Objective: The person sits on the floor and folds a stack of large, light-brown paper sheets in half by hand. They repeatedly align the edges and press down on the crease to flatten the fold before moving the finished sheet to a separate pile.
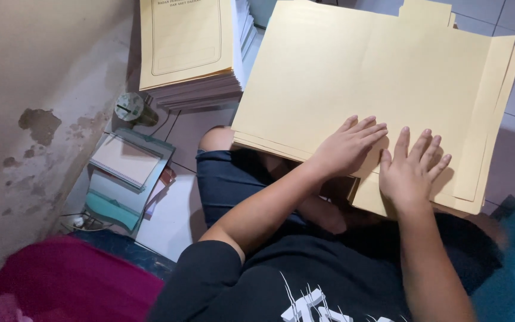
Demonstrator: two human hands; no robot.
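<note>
A: What is seen under the hands?

B: A pile of manila folders [353, 77] is spread across the centre and upper right of the frame, propped on the lap. The sheets are pale yellow-tan, plain and matte, with a tab showing at the top edge and the layers fanned out along the right side.

A: How are the hands placed?

B: The left hand [347, 146] is laid flat on the lower part of the top folder, fingers stretched out. The right hand [409, 170] is pressed flat just beside it, fingers spread. Nothing is gripped; both are held wide and flat.

A: What else is shown?

B: A second stack of printed folders [186, 42] is seen at the upper left, on the tiled floor [180, 214].
</note>
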